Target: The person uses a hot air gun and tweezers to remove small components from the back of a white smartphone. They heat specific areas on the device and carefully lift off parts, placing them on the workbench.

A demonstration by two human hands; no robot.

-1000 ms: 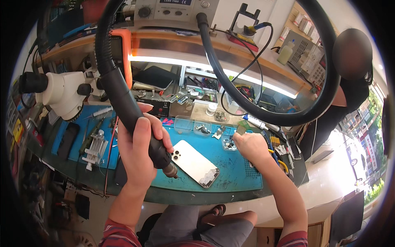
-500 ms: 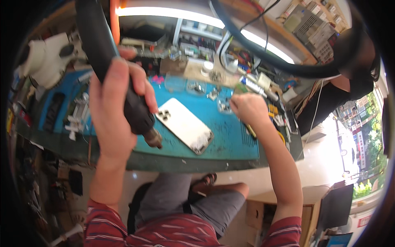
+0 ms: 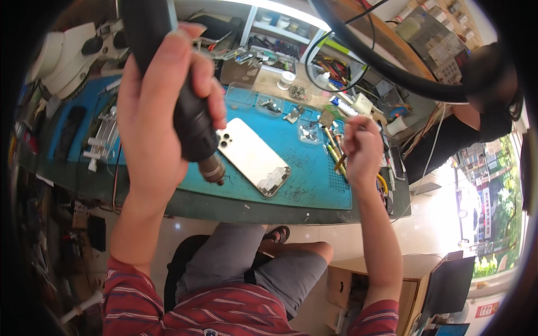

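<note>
L hand (image 3: pixel 159 106) wrapped round black hot-air handpiece (image 3: pixel 193 126); metal nozzle (image 3: pixel 212 168) pointed down, appeared just L of white phone (image 3: pixel 252 154). R hand (image 3: pixel 363 147) fingers curled near clear parts box (image 3: pixel 309 143); couldn't tell if pinching anything. Phone lay camera-side up on blue mat (image 3: pixel 302 168), lower end shattered. Poss. risks: nozzle, if hot, brushing phone/mat might scorch; loose glass could cut fingers. White tube (image 3: pixel 343 106) w/ blue print, wording unclear.

A black tool handle (image 3: pixel 193 126) is cut off at the far edge, partly hidden by the left hand (image 3: pixel 152 106); the right hand (image 3: pixel 363 148) is blurred, its grip unclear; bits (image 3: pixel 308 133) in a clear tray (image 3: pixel 310 142) are too small to identify
</note>
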